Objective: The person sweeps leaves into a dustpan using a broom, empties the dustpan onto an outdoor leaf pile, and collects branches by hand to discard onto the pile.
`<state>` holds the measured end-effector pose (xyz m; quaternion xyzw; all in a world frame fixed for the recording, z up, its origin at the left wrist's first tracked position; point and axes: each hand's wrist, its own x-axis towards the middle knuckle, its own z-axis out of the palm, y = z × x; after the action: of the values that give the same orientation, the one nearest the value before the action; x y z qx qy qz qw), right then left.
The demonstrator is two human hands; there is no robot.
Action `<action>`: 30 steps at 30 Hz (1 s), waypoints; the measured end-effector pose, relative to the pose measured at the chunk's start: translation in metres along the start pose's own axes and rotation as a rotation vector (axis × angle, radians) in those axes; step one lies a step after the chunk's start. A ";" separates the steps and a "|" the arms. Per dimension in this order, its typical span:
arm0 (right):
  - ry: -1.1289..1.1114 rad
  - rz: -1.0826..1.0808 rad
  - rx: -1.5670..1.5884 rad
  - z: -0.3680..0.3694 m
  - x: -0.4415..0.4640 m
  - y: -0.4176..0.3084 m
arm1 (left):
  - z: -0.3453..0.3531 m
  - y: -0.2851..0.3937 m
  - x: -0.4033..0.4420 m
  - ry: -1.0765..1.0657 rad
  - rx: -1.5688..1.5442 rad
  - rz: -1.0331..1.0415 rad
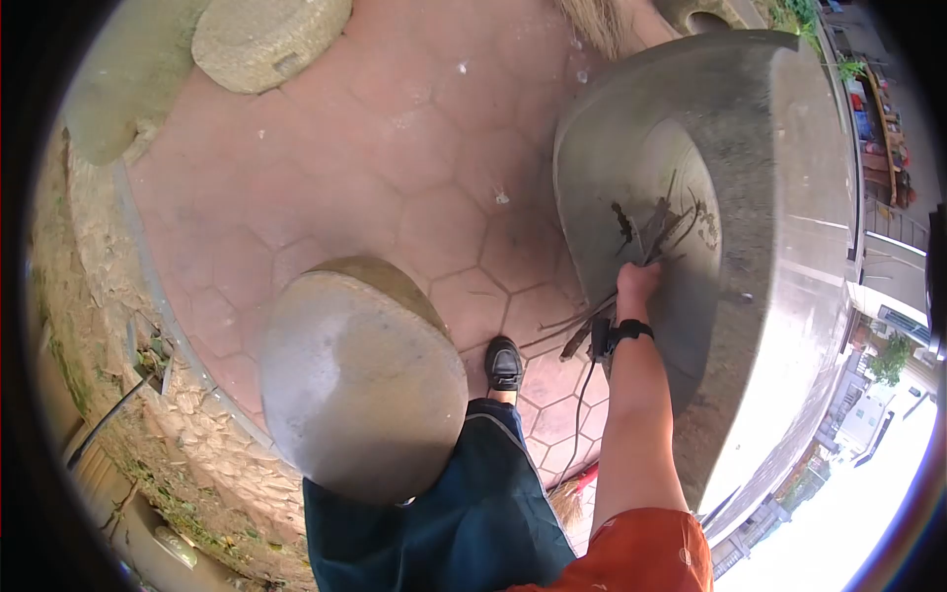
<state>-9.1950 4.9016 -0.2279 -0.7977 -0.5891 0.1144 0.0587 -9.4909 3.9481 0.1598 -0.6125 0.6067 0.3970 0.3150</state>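
Note:
My right hand (639, 286) is closed around a bundle of thin dry twigs (651, 229). The twigs stick out beyond the fist, and longer stalks trail behind it near the wrist. A black band (629, 333) with a small box and a cable sits on that wrist. The hand is in front of a hollow, curved grey concrete structure (612, 128) on the right. A dark broken piece (621, 224) shows beside the twig tips. My left hand is not visible.
A round grey stone stool (365, 390) stands close to my apron (444, 513), left of my shoe (503, 365). Another round stone (271, 39) lies farther off on the reddish hexagonal paving (414, 148). A low stone edge (207, 405) borders the left. Straw bristles (592, 22) show at the top.

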 end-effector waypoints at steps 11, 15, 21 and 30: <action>-0.548 -0.419 -0.062 -0.225 -0.282 -0.176 | -0.019 0.090 -0.012 -0.004 -0.272 0.142; -0.664 -0.780 -0.145 -0.306 -0.365 -0.181 | -0.068 0.132 -0.026 -0.178 -0.319 0.221; -0.828 -0.981 -0.445 -0.396 -0.456 -0.190 | -0.164 0.103 -0.054 -0.207 -0.638 0.217; -0.827 -0.899 -0.441 -0.410 -0.549 -0.248 | -0.251 0.054 0.022 -0.077 -0.994 -0.168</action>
<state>-9.4745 4.4695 0.2875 -0.3570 -0.8492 0.2528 -0.2958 -9.5196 3.7164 0.2680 -0.7202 0.2808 0.6332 0.0382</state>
